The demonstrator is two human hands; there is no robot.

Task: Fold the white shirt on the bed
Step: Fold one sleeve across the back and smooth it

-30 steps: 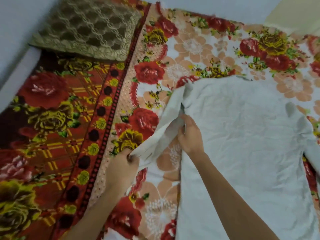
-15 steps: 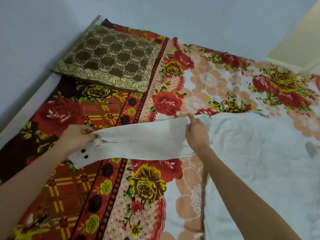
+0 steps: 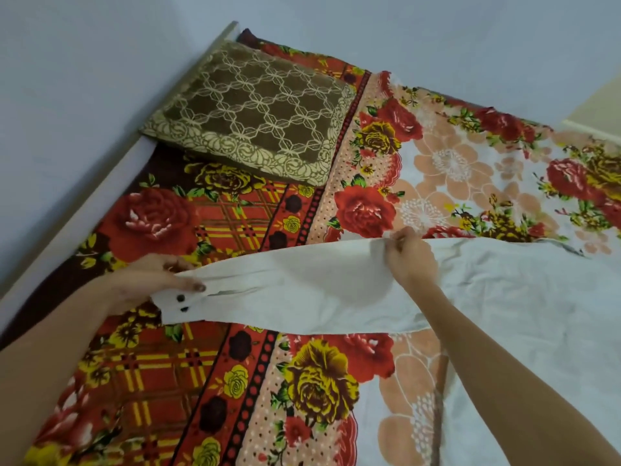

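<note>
The white shirt [image 3: 524,307] lies spread on the bed's right side, over the floral bedsheet [image 3: 447,169]. Its left sleeve [image 3: 295,294] is stretched out flat to the left, with two dark buttons on the cuff [image 3: 179,306]. My left hand [image 3: 158,280] grips the sleeve at the cuff end, thumb on top. My right hand [image 3: 408,257] pinches the fabric at the top edge where the sleeve meets the shoulder. The shirt's right half runs out of view.
A brown pillow [image 3: 255,112] with a cream lattice pattern lies at the head of the bed, by the wall. A dark red plaid-and-rose blanket [image 3: 161,223] covers the bed's left side. The pale bed frame edge [image 3: 84,210] runs along the left.
The sleeve, bunched near the shirt's side a second ago, has been pulled out straight to the left. My left hand moved left with the cuff; my right hand moved up to the shoulder.
</note>
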